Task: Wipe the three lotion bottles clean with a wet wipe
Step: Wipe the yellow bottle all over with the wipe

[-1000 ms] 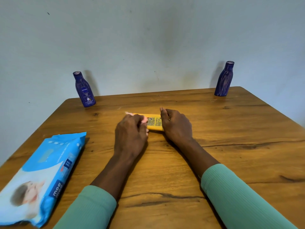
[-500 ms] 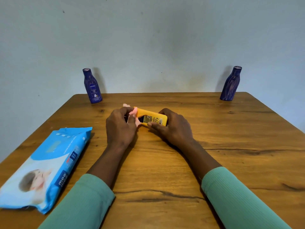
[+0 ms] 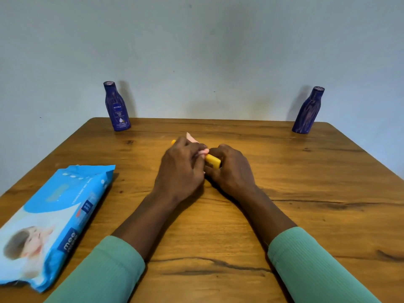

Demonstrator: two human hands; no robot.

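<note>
A yellow lotion bottle (image 3: 213,161) lies tilted between my two hands at the middle of the wooden table (image 3: 306,193). My left hand (image 3: 181,169) grips a pale pink wet wipe (image 3: 192,137) wrapped around the bottle's left part. My right hand (image 3: 231,169) curls round the bottle's right end. Most of the bottle is hidden by my fingers. Two dark blue lotion bottles stand upright at the table's far edge, one at the back left (image 3: 117,107) and one at the back right (image 3: 308,111).
A blue pack of baby wipes (image 3: 50,219) lies flat near the table's front left edge. A pale wall rises right behind the table's far edge.
My left hand has slid right along the yellow bottle with the wipe, covering more of it. The bottle has turned and tilted between my hands. The camera view has shifted.
</note>
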